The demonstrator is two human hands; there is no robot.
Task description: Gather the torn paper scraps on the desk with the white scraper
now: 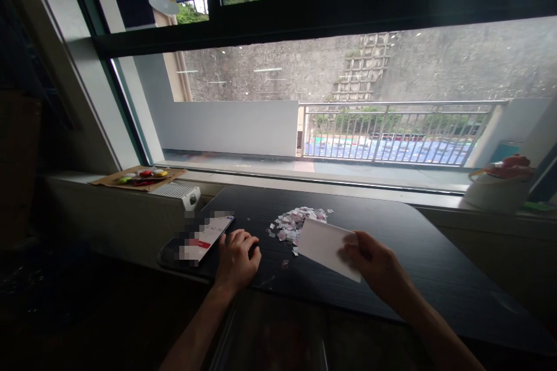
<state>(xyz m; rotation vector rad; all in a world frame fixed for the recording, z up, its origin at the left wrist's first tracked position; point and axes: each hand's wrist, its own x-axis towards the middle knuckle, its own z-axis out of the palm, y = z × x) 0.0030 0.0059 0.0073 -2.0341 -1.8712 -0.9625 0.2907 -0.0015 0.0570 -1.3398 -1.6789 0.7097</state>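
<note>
The right hand (368, 252) grips the white sheet (324, 246) near the paper scraps (290, 221) on the worktop (374, 208); the left hand (237, 258), loosely curled, seems empty beside the phone (216, 226). Gentle, steady holding should avoid scattering them.

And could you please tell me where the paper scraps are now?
In the head view, the paper scraps lie piled near centre on the dark table, right of the left hand, partly hidden by the white sheet in the right hand.
</note>
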